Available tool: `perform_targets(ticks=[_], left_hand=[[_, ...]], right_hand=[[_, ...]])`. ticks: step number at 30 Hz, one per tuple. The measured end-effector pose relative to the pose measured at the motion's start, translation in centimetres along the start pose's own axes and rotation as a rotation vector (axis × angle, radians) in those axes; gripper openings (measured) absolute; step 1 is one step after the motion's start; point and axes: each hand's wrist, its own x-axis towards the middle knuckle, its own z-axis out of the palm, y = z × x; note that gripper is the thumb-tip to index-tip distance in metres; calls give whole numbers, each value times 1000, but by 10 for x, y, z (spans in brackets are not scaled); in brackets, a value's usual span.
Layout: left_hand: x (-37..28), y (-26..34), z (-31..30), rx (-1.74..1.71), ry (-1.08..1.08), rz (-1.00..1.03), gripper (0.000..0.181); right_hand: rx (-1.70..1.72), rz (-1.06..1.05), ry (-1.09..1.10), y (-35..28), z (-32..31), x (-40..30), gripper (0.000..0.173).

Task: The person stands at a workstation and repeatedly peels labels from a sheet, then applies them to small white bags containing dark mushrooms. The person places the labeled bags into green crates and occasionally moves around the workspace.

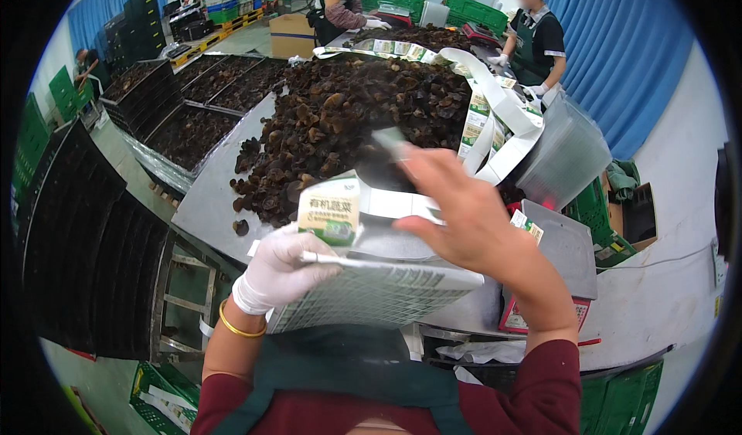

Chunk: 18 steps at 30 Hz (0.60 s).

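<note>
My left hand (290,268), in a white glove, grips a sheet of small stickers (371,296) laid out in a grid. Just above its fingers stands a printed green-and-cream label (329,215), joined to a pale backing strip (394,202) that runs right behind my other hand. My bare right hand (464,209) is raised over the strip, blurred by motion. At its fingertips is a small pale sticker (389,139), thumb spread away from it. A heap of dark wood-ear mushrooms (348,116) covers much of the metal table (203,203) ahead.
A looped label roll (510,116) lies along the heap's right side. Clear plastic trays (571,145) are stacked by a scale (556,255). Black crates (191,133) of mushrooms stand left, near a metal stand (188,296). Two co-workers (536,47) (342,0) are at the far end.
</note>
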Motion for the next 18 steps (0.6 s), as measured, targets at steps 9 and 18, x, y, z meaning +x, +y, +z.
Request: perform_targets(ticks=[9,18], left_hand=[[-20,-12,24,-250,-24,-405,13],[-2,-16,38,231,92,99,17]], right_hand=[[-432,2,189,61,31,63,39],[1053,452,-93,-4,54,-2,52]])
